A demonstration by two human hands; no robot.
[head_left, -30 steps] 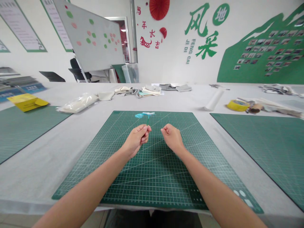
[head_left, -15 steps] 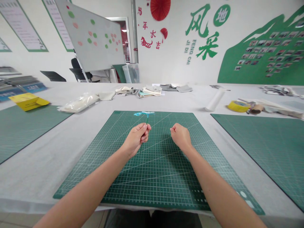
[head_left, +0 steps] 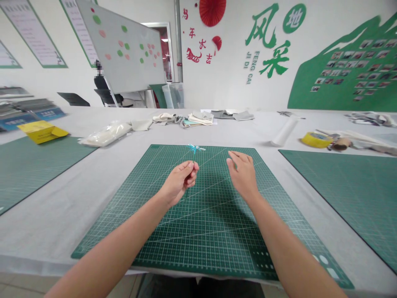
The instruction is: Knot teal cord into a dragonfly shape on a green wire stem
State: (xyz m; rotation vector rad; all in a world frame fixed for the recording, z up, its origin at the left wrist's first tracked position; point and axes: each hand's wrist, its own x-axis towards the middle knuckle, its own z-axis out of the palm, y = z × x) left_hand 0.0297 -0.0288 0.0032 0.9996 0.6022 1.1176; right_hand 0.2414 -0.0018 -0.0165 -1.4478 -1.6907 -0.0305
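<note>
A small light-blue flower-like piece on a thin green stem point(head_left: 195, 149) stands upright in my left hand point(head_left: 181, 181). The thumb and fingers pinch the stem near its lower end, and the blue top shows above them. My right hand point(head_left: 243, 171) is off to the right, its thumb apart from its fingers and nothing between them. Both hands hover over a green gridded cutting mat point(head_left: 198, 231). Fine details of the blue top are too small to make out.
More cutting mats lie left point(head_left: 37, 169) and right point(head_left: 347, 186) on the white-covered table. Behind are a plastic-wrapped pack point(head_left: 107, 134), fabric pieces point(head_left: 198, 118), a white roll point(head_left: 285, 130), yellow tape point(head_left: 316, 140) and a yellow packet point(head_left: 43, 131). A person sits far back by the whiteboard.
My right hand has opened from a closed fist and shifted slightly right. The blue top looks turned, narrower on its left side. My left hand keeps its pinch on the stem.
</note>
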